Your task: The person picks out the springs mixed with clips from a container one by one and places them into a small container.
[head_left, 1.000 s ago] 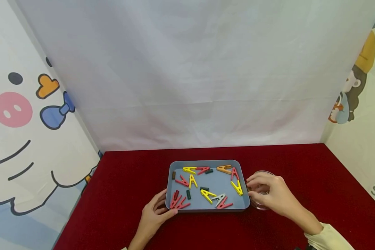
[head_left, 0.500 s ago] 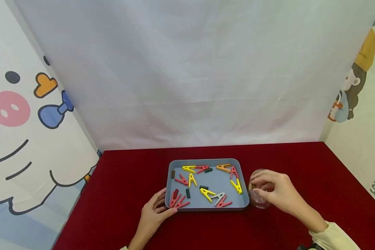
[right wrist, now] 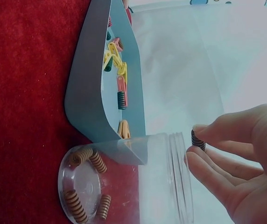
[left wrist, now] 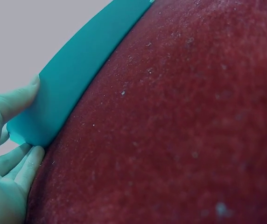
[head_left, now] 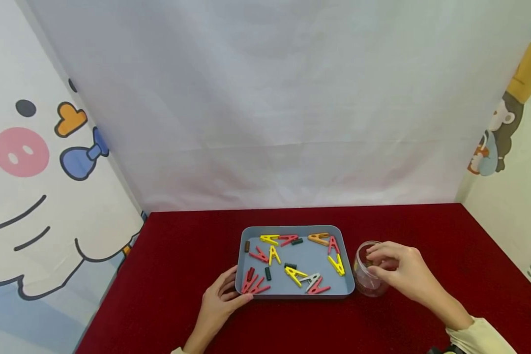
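Note:
In the right wrist view, my right hand (right wrist: 245, 163) pinches a small dark coil spring (right wrist: 198, 141) between thumb and fingertips, just outside the mouth of a clear jar (right wrist: 180, 177). Several brown coil springs (right wrist: 76, 206) lie at the jar's bottom. In the head view, the right hand (head_left: 407, 270) is at the jar's rim, partly covering it. My left hand (head_left: 218, 302) grips the near left corner of a blue-grey tray (head_left: 311, 256), thumb on its rim. Inside the tray lie red, yellow, orange and grey plastic clips (head_left: 337, 265) and several loose springs (head_left: 267, 273).
A dark red cloth (head_left: 186, 246) covers the table. The jar stands close to the tray's right side. White fabric (head_left: 292, 123) hangs behind the table, and printed cartoon panels (head_left: 48, 172) stand at both sides.
My right hand has moved right, away from the tray's edge, and is now at the jar's mouth with the spring pinched. The left hand keeps its grip on the tray corner.

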`<state>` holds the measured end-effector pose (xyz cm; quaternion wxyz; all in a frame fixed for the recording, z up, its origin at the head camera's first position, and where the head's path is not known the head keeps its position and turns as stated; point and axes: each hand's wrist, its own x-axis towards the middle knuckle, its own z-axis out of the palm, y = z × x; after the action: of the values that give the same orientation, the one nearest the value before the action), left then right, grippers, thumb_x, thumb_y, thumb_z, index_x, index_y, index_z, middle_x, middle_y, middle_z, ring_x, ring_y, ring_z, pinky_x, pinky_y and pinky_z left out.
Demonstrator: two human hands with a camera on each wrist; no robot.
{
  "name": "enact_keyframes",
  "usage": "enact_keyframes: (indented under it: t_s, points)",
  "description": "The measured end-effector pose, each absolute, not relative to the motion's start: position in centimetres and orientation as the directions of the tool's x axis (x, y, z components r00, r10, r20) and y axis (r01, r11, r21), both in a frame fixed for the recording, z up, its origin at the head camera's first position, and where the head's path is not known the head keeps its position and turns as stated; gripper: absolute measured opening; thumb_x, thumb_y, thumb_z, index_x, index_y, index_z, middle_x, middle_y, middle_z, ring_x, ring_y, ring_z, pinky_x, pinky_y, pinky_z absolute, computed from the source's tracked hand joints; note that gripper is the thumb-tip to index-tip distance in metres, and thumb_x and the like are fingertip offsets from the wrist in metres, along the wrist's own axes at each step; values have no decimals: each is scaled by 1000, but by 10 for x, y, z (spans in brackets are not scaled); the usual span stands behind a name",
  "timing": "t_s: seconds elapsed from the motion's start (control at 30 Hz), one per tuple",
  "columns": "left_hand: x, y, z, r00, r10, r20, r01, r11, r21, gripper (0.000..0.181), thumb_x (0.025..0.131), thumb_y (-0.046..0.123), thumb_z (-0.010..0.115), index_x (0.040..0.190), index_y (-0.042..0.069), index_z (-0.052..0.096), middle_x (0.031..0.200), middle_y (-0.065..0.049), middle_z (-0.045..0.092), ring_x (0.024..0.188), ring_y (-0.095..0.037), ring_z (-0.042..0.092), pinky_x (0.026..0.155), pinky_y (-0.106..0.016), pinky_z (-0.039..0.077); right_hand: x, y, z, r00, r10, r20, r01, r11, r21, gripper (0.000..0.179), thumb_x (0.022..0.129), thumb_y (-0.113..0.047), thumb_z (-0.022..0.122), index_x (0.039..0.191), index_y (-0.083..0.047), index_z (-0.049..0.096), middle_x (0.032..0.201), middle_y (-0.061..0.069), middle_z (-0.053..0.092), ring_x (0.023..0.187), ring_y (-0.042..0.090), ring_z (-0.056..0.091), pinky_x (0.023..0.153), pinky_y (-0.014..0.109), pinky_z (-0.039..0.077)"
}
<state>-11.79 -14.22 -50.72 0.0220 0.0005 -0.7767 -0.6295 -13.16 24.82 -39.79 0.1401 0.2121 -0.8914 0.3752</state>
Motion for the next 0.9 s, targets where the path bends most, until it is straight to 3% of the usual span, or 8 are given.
enact_keyframes:
  t_s: [0.9]
  points:
    - [-119, -141, -509, -998, -45, 36, 25, 237, 971, 68, 63, 29, 79, 124, 28, 48, 117, 5, 52, 102, -12, 51, 75, -24, 47, -140, 259, -408, -875, -233, 425, -461, 672, -579, 24, 64, 2, 74, 80, -14, 67, 80, -2, 63, 65, 4, 59, 55, 21, 49]
